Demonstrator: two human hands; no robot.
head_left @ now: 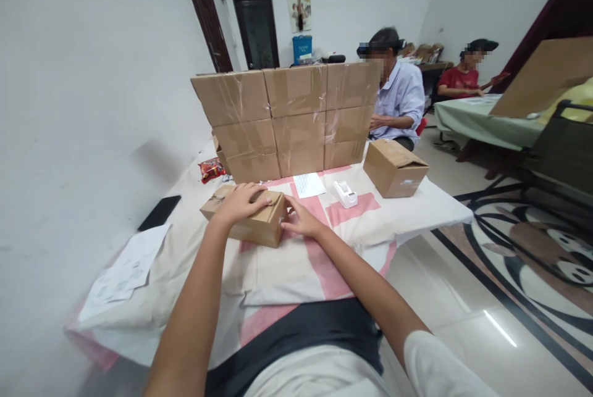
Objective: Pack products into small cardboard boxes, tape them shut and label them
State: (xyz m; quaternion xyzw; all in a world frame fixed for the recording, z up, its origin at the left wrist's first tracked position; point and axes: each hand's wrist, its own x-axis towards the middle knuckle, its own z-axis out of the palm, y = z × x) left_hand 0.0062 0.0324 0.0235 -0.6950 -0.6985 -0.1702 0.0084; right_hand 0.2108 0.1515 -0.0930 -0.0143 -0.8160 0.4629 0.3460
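A small brown cardboard box [259, 228] lies on the cloth-covered table in front of me. Across its top flaps rests my left hand [243, 202], palm down and with the fingers stretched out. My right hand [300, 217] is at the box's right end, its fingers bent against the far corner and the thumb nearer me. What the right fingertips press on is partly hidden. Just beyond the hands are a printed sheet [309, 185] with blue marks and a white tape dispenser [344, 194]. To their right stands another cardboard box [393, 170] with its flaps slightly raised.
A wall of taped cardboard boxes [296, 119] spans the table's back. On the left are a red snack packet [212, 169], a black phone [160, 213] and white papers [127, 267]. One person [398, 91] sits behind the boxes, another [467, 76] at a green-covered table [486, 119].
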